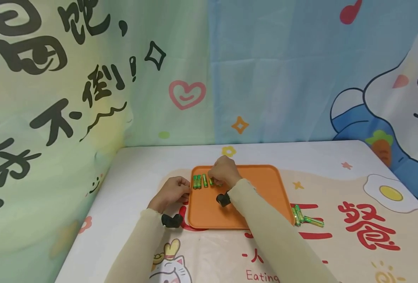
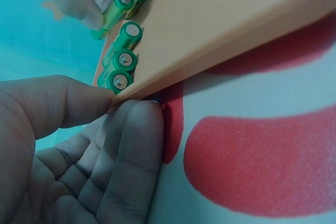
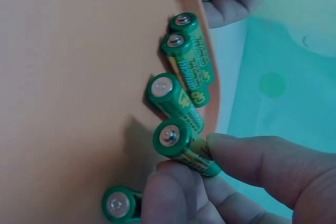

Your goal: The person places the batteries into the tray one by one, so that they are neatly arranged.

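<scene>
An orange tray (image 1: 262, 175) lies on the table, with green AA-type batteries (image 1: 197, 182) in a row along its far left part. My left hand (image 1: 173, 192) pinches the tray's left rim, thumb above and fingers beneath in the left wrist view. My right hand (image 1: 224, 171) holds one battery (image 3: 181, 145) between thumb and fingers over the tray. Beside that battery, two batteries (image 3: 184, 59) lie together and a third (image 3: 173, 100) lies slightly apart. Another battery (image 3: 119, 204) is on the other side, partly hidden by my right fingers.
Several loose batteries (image 1: 313, 222) lie just right of the tray, some against its edge. A printed cloth (image 1: 340, 251) covers the table. Behind it hangs a printed curtain (image 1: 265, 78).
</scene>
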A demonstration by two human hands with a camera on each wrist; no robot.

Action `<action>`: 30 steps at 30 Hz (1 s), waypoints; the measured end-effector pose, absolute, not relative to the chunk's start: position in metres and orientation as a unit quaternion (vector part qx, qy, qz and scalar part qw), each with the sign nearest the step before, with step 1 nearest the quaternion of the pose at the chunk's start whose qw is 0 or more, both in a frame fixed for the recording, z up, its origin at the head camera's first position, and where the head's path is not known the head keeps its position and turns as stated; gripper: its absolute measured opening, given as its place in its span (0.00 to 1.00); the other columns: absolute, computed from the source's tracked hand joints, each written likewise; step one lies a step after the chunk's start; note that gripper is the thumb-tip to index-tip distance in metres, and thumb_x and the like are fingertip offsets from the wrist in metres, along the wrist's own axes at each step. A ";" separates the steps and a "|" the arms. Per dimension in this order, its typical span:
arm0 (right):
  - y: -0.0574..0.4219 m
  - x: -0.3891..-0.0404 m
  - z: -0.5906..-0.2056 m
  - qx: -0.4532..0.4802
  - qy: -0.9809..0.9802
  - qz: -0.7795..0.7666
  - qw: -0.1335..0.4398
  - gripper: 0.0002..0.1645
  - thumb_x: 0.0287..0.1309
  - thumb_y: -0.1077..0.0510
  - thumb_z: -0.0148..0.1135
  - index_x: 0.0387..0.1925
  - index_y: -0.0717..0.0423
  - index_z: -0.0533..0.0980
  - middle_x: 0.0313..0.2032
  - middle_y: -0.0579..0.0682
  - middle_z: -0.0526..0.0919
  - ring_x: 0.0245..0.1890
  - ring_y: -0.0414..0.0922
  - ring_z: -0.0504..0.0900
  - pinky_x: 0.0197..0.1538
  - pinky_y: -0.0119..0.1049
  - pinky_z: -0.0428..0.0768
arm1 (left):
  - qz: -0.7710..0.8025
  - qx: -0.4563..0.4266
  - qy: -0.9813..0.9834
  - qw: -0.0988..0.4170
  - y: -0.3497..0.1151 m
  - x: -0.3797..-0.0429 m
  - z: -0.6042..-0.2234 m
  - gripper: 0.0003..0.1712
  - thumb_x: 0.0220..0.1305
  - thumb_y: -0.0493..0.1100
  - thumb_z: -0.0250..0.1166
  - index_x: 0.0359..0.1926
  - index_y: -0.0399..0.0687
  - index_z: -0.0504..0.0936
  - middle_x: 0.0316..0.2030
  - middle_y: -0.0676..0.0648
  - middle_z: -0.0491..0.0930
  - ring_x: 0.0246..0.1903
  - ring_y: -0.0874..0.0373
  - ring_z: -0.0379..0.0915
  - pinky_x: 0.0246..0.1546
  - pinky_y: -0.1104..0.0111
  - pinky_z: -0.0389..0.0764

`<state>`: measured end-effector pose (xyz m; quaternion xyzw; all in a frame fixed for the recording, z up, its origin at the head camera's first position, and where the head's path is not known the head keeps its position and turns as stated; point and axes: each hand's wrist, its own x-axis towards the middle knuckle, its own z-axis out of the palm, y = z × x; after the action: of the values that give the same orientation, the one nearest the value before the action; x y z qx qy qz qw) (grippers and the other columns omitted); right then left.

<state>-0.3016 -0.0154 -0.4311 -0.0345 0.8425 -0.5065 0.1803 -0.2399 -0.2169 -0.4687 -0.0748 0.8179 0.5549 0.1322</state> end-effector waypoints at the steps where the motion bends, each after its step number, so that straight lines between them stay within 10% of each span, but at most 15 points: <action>1: -0.016 -0.302 -0.431 -0.031 0.846 -0.501 0.179 0.30 0.49 0.76 0.55 0.09 0.47 0.53 0.10 0.46 0.53 0.15 0.44 0.50 0.22 0.38 0.55 | 0.555 -0.075 0.818 0.133 -0.217 -0.240 -0.469 0.06 0.70 0.34 0.61 0.44 0.34 0.79 0.32 0.43 0.81 0.27 0.57 0.78 0.31 0.68 0.86; 15: -0.032 -0.306 -0.434 -0.022 0.897 -0.411 0.159 0.29 0.50 0.74 0.60 0.06 0.48 0.62 0.08 0.49 0.68 0.10 0.44 0.67 0.16 0.34 0.62 | 0.556 -0.077 0.817 0.130 -0.216 -0.241 -0.470 0.06 0.70 0.35 0.61 0.44 0.35 0.79 0.32 0.43 0.81 0.27 0.57 0.79 0.31 0.68 0.87; 30: -0.033 -0.307 -0.442 -0.019 0.901 -0.408 0.149 0.26 0.50 0.72 0.62 0.05 0.50 0.66 0.07 0.46 0.63 0.09 0.43 0.64 0.16 0.34 0.61 | 0.551 -0.079 0.820 0.136 -0.217 -0.240 -0.469 0.07 0.70 0.35 0.60 0.45 0.35 0.79 0.33 0.43 0.81 0.28 0.56 0.79 0.31 0.68 0.86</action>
<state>-0.3069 -0.0330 -0.4417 -0.0192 0.9007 -0.4076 0.1492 -0.2402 -0.2167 -0.4688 -0.0786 0.8198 0.5508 0.1358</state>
